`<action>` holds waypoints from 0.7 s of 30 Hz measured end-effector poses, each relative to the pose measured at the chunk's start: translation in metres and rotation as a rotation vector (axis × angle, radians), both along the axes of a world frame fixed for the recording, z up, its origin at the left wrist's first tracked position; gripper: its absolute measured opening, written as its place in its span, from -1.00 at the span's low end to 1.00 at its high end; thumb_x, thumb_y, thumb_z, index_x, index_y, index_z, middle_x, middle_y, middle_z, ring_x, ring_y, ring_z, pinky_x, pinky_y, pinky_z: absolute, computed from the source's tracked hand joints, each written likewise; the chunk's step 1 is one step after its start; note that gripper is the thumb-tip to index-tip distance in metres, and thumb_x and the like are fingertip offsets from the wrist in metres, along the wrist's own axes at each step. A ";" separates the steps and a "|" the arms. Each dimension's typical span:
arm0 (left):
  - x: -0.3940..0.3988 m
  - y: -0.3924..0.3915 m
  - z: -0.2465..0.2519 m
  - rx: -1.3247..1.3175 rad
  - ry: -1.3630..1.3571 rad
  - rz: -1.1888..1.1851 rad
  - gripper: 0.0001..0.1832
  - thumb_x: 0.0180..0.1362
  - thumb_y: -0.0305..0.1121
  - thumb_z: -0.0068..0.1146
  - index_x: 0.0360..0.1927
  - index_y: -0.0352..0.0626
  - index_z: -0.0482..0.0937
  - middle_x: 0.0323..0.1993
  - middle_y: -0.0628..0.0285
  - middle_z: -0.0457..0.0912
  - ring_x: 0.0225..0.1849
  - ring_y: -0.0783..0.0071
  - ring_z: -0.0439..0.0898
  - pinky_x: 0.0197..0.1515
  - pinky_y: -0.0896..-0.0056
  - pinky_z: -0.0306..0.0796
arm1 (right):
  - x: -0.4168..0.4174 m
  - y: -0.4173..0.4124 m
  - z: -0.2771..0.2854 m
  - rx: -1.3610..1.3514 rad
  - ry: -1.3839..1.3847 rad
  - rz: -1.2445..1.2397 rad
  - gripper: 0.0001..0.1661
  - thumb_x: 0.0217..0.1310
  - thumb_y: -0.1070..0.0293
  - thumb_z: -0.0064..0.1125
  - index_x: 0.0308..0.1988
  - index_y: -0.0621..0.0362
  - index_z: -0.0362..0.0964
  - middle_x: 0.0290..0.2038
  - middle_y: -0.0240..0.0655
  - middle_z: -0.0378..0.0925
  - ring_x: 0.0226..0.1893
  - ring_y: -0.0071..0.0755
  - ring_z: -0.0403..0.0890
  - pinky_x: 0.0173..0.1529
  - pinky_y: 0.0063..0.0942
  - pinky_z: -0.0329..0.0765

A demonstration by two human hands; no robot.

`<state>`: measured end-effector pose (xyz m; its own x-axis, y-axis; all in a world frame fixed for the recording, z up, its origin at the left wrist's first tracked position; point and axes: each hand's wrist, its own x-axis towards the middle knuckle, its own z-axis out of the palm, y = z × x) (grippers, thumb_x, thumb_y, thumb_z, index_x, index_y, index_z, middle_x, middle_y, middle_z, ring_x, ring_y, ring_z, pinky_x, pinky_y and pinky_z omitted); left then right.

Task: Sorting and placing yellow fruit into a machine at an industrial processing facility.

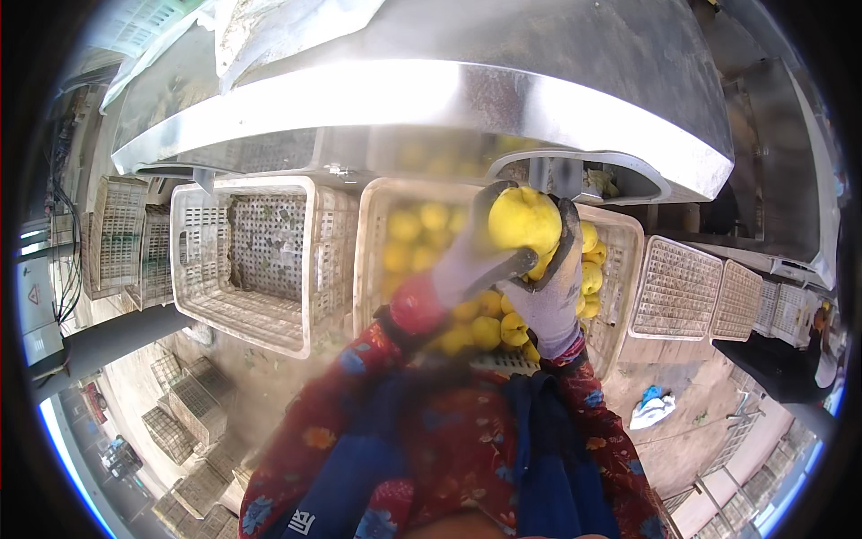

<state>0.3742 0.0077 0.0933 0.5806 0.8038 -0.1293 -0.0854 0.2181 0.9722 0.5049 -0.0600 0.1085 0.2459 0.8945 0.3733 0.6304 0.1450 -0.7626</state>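
Both hands wear pale knitted gloves with dark coated palms and fingers. Between them, above a plastic crate [621, 259], is a large yellow apple-like fruit [524, 217]. My left hand [475, 259] grips it from the left, thumb below. My right hand [549, 290] closes around its right side. Part of a second yellow fruit [541, 265] shows just below, between the hands; whether it is also held I cannot tell. More yellow fruit [486, 331] lies in the crate under my hands, blurred on the left side by a smudge in the view.
A second plastic crate [242, 316], with leaf scraps on its bottom, stands to the left. A metal machine edge [417, 91] runs across the front, with a rounded opening [586, 176] below. More crates [677, 288] line the right. Stacked crates [195, 404] stand behind at left.
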 end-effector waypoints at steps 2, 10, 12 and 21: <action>0.003 0.000 0.010 -0.114 -0.011 0.000 -0.10 0.15 -0.40 0.27 0.45 -0.18 -0.07 0.21 0.06 0.35 0.19 0.32 0.41 0.21 0.31 0.38 | -0.003 0.002 -0.002 -0.013 0.050 -0.041 -0.04 -0.14 0.42 0.40 0.28 0.24 0.15 0.17 0.01 0.33 0.12 0.06 0.42 0.15 -0.13 0.42; -0.033 -0.001 -0.026 -0.311 -0.168 -0.126 -0.24 0.30 -0.36 0.10 0.48 -0.15 -0.03 0.36 0.08 0.27 0.35 0.34 0.29 0.29 0.29 0.31 | 0.037 0.053 -0.042 -0.113 -0.341 -0.401 0.07 -0.13 0.16 0.50 0.27 0.39 0.10 0.16 0.16 0.31 0.18 0.25 0.29 0.26 0.06 0.21; -0.040 -0.012 -0.035 -0.327 -0.051 -0.160 -0.20 0.26 -0.40 0.12 0.49 -0.14 -0.04 0.36 0.06 0.24 0.43 0.30 0.18 0.31 0.25 0.30 | 0.037 0.061 -0.044 -0.139 -0.396 -0.446 0.09 -0.13 0.15 0.50 0.27 0.42 0.08 0.15 0.19 0.29 0.17 0.26 0.30 0.26 0.06 0.21; -0.039 -0.080 -0.106 0.263 0.829 -0.837 -0.29 0.12 0.00 0.15 0.28 -0.15 0.32 0.23 -0.08 0.37 0.17 -0.03 0.46 0.24 0.03 0.34 | 0.067 0.053 0.007 0.026 0.155 -0.246 -0.12 0.03 0.09 0.47 0.15 0.39 0.21 -0.07 0.02 0.52 -0.08 -0.06 0.58 -0.02 -0.24 0.53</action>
<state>0.3347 -0.0728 -0.0126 0.7525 0.2762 -0.5979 0.6586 -0.3053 0.6878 0.5718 -0.0074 0.1155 0.5103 0.7915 0.3364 0.5252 0.0229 -0.8507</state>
